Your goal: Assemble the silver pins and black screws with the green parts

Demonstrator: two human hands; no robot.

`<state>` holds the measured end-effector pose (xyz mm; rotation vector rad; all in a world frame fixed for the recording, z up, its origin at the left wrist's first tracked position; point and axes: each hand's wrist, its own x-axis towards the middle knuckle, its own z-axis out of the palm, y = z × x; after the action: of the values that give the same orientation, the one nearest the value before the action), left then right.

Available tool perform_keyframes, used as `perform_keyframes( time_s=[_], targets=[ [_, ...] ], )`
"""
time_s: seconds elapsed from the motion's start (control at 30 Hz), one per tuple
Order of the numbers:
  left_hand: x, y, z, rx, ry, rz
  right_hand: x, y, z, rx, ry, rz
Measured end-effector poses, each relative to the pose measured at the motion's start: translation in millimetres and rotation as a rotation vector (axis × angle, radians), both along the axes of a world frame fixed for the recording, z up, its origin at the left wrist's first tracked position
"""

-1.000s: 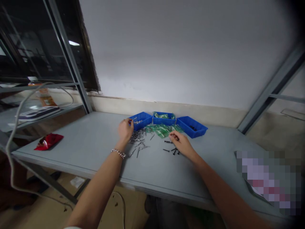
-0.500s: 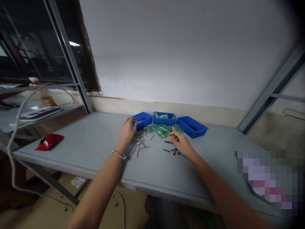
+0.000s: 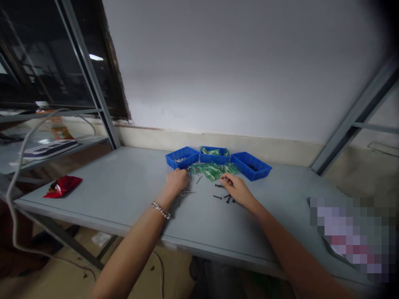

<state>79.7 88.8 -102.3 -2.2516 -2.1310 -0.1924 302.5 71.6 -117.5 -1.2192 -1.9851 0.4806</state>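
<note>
My left hand point(image 3: 177, 182) is curled down over the pile of thin silver pin-like fasteners point(image 3: 187, 193), covering most of them; its fingertips are hidden. A beaded bracelet point(image 3: 160, 210) circles that wrist. Fingers pinched, my right hand point(image 3: 236, 187) hovers by the front edge of the green-printed clear plastic bags point(image 3: 212, 171); whatever it grips is too small to make out. Several black screws point(image 3: 217, 197) lie beneath and beside it. Behind stand a blue bin of silver fasteners point(image 3: 183, 162), a blue bin of green bags point(image 3: 215, 158) and a blue bin with black screws point(image 3: 257, 173).
A red packet point(image 3: 63, 186) lies at the grey table's point(image 3: 124, 182) left end. A pixelated flat item point(image 3: 346, 236) is at the right. Metal uprights and a wall bound the back; a pale cable point(image 3: 14, 207) hangs at left.
My left hand has come from the left blue bin down and toward me, onto the silver pile, and its fingers have curled. The right hand stays nearly still.
</note>
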Motion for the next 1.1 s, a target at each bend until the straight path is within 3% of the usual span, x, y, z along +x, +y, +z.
perform_keyframes(
  time_s=[0.13,0.3,0.43,0.53,0.67,0.87,1.1],
  targets=[
    [1,0,-2.6,0.002,0.003,0.012,0,-1,1.4,0.004,-0.015,0.000],
    [-5,6,3.9,0.185,-0.141,0.067,0,-1,1.7,-0.001,-0.011,-0.005],
    [-4,12,4.2,0.342,-0.479,-0.169,-1,-3,3.7,-0.002,-0.011,0.002],
    [6,11,0.7,0.258,-0.704,-0.329,-2,-5,6.0,-0.013,-0.019,-0.007],
    [21,6,-4.7,0.194,-0.845,-0.441,-3,-4,3.1,-0.039,-0.007,0.028],
    [28,4,-7.1,0.137,-0.932,-0.484,-1,3,-5.3,-0.095,0.067,0.058],
    [30,3,-6.6,0.134,-0.928,-0.467,-1,3,-3.6,-0.096,0.115,0.063]
  ],
)
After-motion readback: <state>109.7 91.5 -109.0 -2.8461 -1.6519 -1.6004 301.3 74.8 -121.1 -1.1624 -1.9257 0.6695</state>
